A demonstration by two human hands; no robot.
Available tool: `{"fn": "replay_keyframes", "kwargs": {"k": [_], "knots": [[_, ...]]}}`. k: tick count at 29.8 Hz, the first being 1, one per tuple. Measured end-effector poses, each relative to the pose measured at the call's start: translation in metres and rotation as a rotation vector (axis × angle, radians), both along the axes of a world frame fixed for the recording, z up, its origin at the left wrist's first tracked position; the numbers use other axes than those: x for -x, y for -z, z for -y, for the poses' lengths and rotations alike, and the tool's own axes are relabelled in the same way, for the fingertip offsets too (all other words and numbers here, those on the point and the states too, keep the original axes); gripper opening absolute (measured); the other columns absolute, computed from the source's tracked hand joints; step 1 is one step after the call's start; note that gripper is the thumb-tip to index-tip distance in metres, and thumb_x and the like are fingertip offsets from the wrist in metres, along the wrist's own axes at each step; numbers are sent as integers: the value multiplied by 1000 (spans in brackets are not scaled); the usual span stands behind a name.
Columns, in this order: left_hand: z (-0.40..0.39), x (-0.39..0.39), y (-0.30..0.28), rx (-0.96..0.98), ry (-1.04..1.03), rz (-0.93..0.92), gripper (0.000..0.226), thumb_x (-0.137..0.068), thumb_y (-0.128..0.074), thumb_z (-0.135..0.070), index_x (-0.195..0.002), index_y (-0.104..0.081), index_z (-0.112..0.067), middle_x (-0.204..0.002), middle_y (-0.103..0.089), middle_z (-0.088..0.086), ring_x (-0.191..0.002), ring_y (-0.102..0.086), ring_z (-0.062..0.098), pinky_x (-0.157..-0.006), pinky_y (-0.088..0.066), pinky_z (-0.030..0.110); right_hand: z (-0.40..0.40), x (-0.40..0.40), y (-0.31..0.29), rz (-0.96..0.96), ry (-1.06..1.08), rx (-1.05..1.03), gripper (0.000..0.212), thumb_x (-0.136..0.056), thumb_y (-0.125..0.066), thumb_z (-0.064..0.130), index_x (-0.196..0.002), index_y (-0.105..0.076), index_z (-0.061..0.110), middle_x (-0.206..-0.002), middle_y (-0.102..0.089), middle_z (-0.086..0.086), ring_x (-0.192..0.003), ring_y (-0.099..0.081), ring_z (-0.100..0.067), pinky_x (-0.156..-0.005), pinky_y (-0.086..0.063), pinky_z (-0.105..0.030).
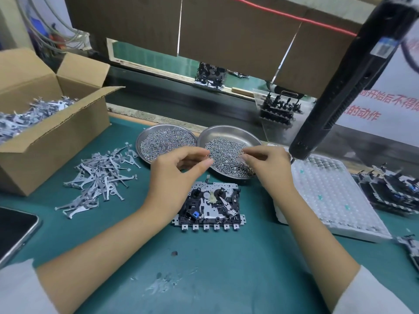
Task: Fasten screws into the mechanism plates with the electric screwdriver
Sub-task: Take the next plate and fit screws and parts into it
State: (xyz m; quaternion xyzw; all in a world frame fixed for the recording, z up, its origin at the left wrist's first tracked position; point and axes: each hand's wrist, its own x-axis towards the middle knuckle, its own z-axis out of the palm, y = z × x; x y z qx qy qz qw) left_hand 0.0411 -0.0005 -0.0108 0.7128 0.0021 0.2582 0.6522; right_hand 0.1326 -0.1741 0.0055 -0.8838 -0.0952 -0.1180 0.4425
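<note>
- A green desk (226, 268) fills the view, with a conveyor running along its far edge under cardboard screens.
- An open cardboard box (52, 132) of grey stamped metal levers sits far left; a loose pile of the same levers (99, 175) lies on the desk beside it.
- The black electric screwdriver (347, 87) hangs slanted at upper right, its tip just above a white dimpled tray (335, 200). No hand touches it.
- Two round steel dishes sit side by side: the left dish (166, 141) and the right dish (229, 150), both holding small screws.
- One mechanism plate (212, 206) lies flat at the centre of the desk, below the dishes and between the forearms, untouched.
- The left hand (174, 175) and right hand (265, 168) hover apart over the right dish, fingers curled with thumb and forefinger tips drawn close. Whether either pinches a screw is too small to tell.
- The step in hand looks like picking up screws; fastening seems not yet begun.
- Next, a screw probably has to be seated in a hole on the plate, and one hand must reach right for the screwdriver.
</note>
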Motion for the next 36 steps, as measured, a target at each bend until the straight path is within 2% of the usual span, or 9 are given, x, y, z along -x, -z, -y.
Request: {"fn": "replay_keyframes", "kwargs": {"k": [2, 3, 7, 10, 16, 18, 25, 31, 36], "knots": [[1, 1, 0, 9, 14, 6, 18, -76, -77, -8, -88, -73, -20, -79, -72, -7, -76, -67, 5, -73, -49, 12, 3, 2, 0, -9, -5, -101, 9, -79, -76, 12, -84, -75, 20, -80, -71, 5, -75, -65, -7, -75, -50, -16], [2, 1, 0, 4, 17, 8, 17, -76, -77, -9, -87, -73, -21, -79, -72, -7, -76, -67, 5, -73, -49, 12, 4, 2, 0, -6, -7, -103, 11, -79, -76, 12, -81, -74, 23, -76, -70, 7, -74, -65, -7, -74, -50, -17], [4, 3, 2, -51, 15, 9, 14, -76, -77, -12, -85, -73, -22, -80, -72, -12, -75, -67, 4, -73, -49, 11, 3, 2, 2, -28, -21, -61, 12, -78, -77, 14, -78, -73, 25, -74, -67, 12, -64, -56, 5, -62, -41, -4], [5, 2, 2, -66, 9, -3, 15, -75, -78, -13, -85, -73, -23, -80, -73, -13, -75, -67, 4, -76, -51, 15, 5, 6, -1, -53, 6, -147, 14, -78, -77, 13, -77, -73, 26, -74, -68, 12, -68, -59, 0, -66, -46, -9], [8, 7, 1, -64, 29, 49, 26, -73, -79, -15, -95, -70, -26, -82, -73, -11, -82, -68, 7, -84, -53, 28, -4, 41, -14, -324, -165, -649, 11, -73, -76, 2, -79, -76, 12, -77, -74, -3, -71, -67, -9, -67, -54, -18], [9, 8, 0, -58, 32, 66, 28, -72, -79, -17, -97, -70, -27, -82, -73, -10, -83, -69, 9, -87, -53, 32, -9, 53, -15, -399, -245, -714, 8, -67, -78, 6, -74, -77, 12, -74, -73, -3, -69, -68, -10, -64, -53, -18], [10, 10, -1, -95, 63, 106, 29, -67, -77, -32, -95, -68, -34, -83, -73, -12, -85, -70, 8, -87, -53, 35, -8, 63, -13, -513, -419, -696, 13, -64, -75, 18, -74, -77, 9, -70, -70, -4, -63, -64, -10, -64, -52, -18], [11, 10, 0, -191, 81, 166, 29, -68, -78, -25, -95, -68, -30, -86, -73, -11, -84, -69, 6, -87, -52, 27, 0, 60, -15, -581, -471, -656, 11, -62, -74, 17, -71, -78, 11, -65, -69, -4, -61, -64, -10, -62, -53, -18], [9, 10, 4, -210, 96, 181, 29, -69, -78, -24, -96, -69, -28, -86, -73, -11, -84, -69, 5, -76, -51, 15, 2, 59, -15, -599, -487, -611, 9, -63, -74, 17, -70, -77, 11, -64, -69, -3, -60, -65, -10, -62, -53, -18]]}}
